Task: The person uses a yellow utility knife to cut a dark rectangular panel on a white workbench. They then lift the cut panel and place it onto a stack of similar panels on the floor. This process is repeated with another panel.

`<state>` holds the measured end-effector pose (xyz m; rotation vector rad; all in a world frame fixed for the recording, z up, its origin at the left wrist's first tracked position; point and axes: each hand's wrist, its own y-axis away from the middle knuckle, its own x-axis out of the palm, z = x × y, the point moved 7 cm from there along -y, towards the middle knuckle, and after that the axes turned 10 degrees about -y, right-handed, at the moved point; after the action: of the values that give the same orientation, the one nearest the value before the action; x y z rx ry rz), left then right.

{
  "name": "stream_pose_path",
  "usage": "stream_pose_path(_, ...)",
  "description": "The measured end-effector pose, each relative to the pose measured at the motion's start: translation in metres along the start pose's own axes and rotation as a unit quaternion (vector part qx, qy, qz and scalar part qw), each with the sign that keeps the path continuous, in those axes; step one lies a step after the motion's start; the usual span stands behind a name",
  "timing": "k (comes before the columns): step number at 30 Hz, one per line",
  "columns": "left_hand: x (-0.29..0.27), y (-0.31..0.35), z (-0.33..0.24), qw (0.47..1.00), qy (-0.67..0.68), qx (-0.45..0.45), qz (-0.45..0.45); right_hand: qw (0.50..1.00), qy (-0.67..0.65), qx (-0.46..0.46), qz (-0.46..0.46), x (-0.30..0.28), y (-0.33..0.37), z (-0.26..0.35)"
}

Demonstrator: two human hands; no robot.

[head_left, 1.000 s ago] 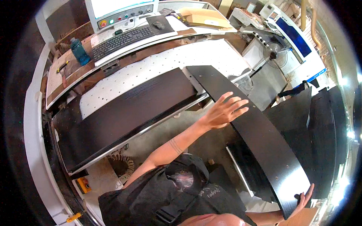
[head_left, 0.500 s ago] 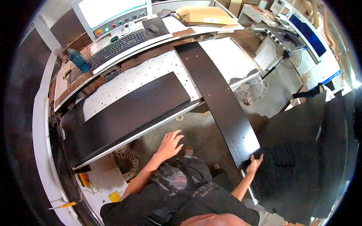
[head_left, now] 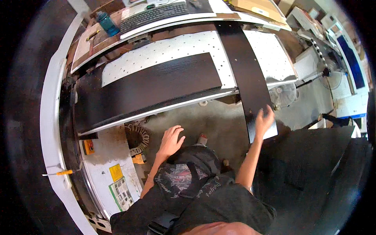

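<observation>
A long dark brown board (head_left: pixel 250 80) lies crosswise over a white perforated table (head_left: pixel 164 51), its near end sticking out past the table's front edge. My right hand (head_left: pixel 265 120) is over that near end, fingers apart and thumb spread; whether it touches the surface I cannot tell. My left hand (head_left: pixel 171 141) hangs in front of my body with its fingers loosely stretched, holding nothing. To the left on the table, a stack of dark boards (head_left: pixel 156 84) lies along the front edge.
A keyboard (head_left: pixel 154 17), a blue bottle (head_left: pixel 107 24) and a cardboard box (head_left: pixel 258 8) sit on the shelf behind. More dark panels (head_left: pixel 301 164) stand at my right. A floor fan (head_left: pixel 282 96) is beyond the board. A coiled hose (head_left: pixel 139 139) hangs under the table.
The crosswise board has slid away from me, farther onto the table. My right hand has left its grip on the board's near end and is now spread above it. The view has shifted too.
</observation>
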<state>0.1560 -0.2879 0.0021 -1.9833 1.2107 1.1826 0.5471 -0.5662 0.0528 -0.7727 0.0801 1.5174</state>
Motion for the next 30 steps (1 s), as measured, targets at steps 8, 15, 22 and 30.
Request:
stream_pose_path(8,-0.007,0.018,0.007,0.999,0.018,-0.035,-0.025,0.956,-0.079,-0.142,0.243,0.191,0.019,0.095)
stream_pose_path(15,-0.013,0.054,0.040,0.987,-0.005,-0.089,-0.130,0.960,-0.027,-0.107,0.258,0.208,0.028,0.099)
stream_pose_path(22,-0.008,0.064,0.052,0.951,0.172,-0.210,-0.149,0.947,-0.017,-0.183,0.264,0.163,0.096,0.108)
stream_pose_path(30,0.020,0.057,0.089,0.704,0.582,-0.369,-0.172,0.898,-0.084,-0.208,0.379,0.096,0.154,0.099)
